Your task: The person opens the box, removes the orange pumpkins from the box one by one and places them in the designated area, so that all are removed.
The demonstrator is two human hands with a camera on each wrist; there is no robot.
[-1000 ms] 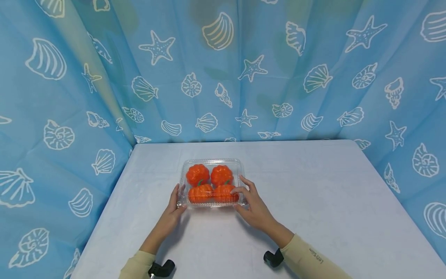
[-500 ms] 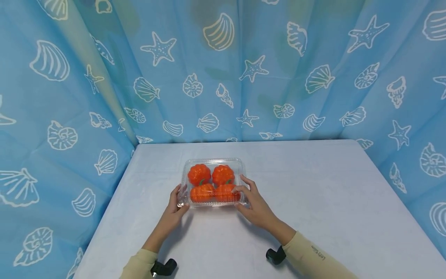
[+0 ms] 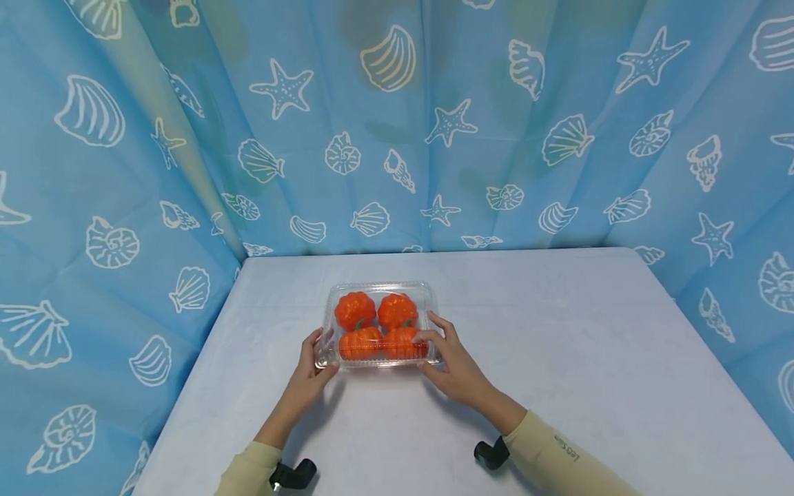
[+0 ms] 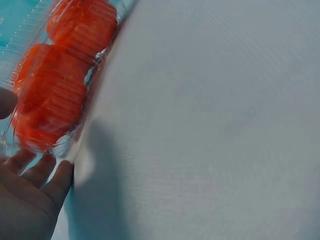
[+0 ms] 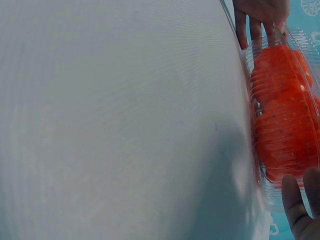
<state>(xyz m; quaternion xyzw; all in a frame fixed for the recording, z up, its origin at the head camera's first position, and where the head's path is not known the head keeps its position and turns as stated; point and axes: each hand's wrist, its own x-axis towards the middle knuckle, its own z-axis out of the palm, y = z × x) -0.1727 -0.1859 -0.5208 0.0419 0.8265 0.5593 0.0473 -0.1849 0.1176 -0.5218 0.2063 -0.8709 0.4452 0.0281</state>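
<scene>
A clear plastic clamshell box (image 3: pixel 383 286) lies on the table, apparently closed. Several small orange toy pumpkins (image 3: pixel 355 311) with green stems fill it in two rows. My left hand (image 3: pixel 304 386) holds the box's left end, thumb by the front corner and fingers along the side. In the left wrist view those fingers (image 4: pixel 60 180) meet the box's end. At the right end my right hand (image 3: pixel 457 375) grips the front corner, thumb low and fingers bent over the side. The right wrist view shows part of that hand (image 5: pixel 297 212) beside the ridged wall.
A white cloth covers the table (image 3: pixel 558 358). Behind and at both sides hangs a blue curtain (image 3: pixel 397 124) printed with shells and starfish. Black camera mounts (image 3: pixel 294 475) sit at both wrists.
The whole view has shifted slightly, with the table and curtain moving a little to the right. Hands and box keep nearly the same places relative to each other.
</scene>
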